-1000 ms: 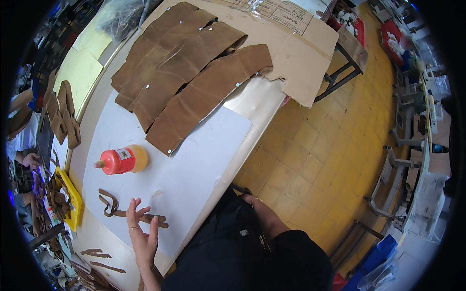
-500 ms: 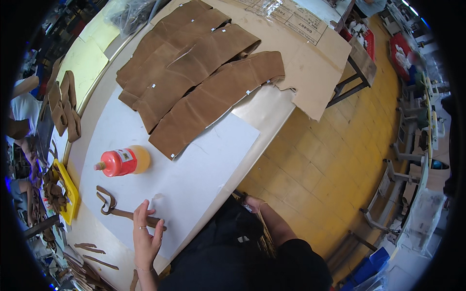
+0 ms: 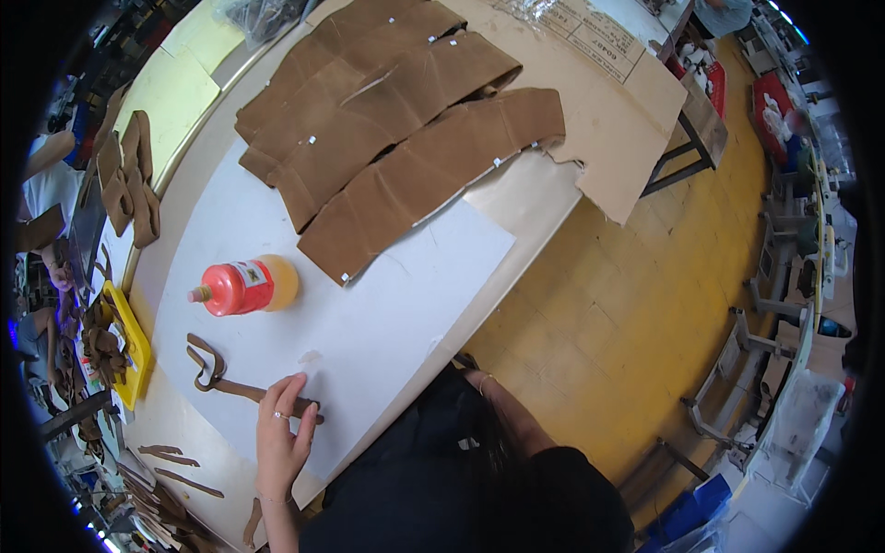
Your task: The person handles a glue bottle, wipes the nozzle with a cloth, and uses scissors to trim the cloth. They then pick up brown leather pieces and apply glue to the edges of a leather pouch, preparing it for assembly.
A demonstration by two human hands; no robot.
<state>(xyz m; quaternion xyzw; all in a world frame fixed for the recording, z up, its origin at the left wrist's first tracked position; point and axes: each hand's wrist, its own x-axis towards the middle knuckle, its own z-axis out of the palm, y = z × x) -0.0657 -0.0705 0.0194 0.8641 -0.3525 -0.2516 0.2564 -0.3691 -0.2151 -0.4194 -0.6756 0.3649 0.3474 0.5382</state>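
My left hand (image 3: pixel 279 441) lies flat on the white sheet (image 3: pixel 387 313), its fingertips resting on the end of a thin brown leather strip (image 3: pixel 241 390). The strip curls into a loop (image 3: pixel 205 361) at its far end. The fingers are stretched out, not closed around it. My right hand (image 3: pixel 481 385) is down at the table's near edge against dark clothing, and its fingers are mostly hidden. A bottle with a red wrap and orange base (image 3: pixel 241 286) lies on its side just beyond the strip.
Large brown leather pieces (image 3: pixel 396 138) overlap across the far table on a cardboard sheet (image 3: pixel 608 120). A yellow tray (image 3: pixel 135 346) with brown scraps sits at the left. More strips (image 3: pixel 171 453) lie nearby. Another person (image 3: pixel 41 184) works at the far left. Yellow floor tiles (image 3: pixel 627 304) lie to the right.
My left hand stays on the strip and its fingers have drawn closer together. The view has shifted slightly. My right hand has barely moved.
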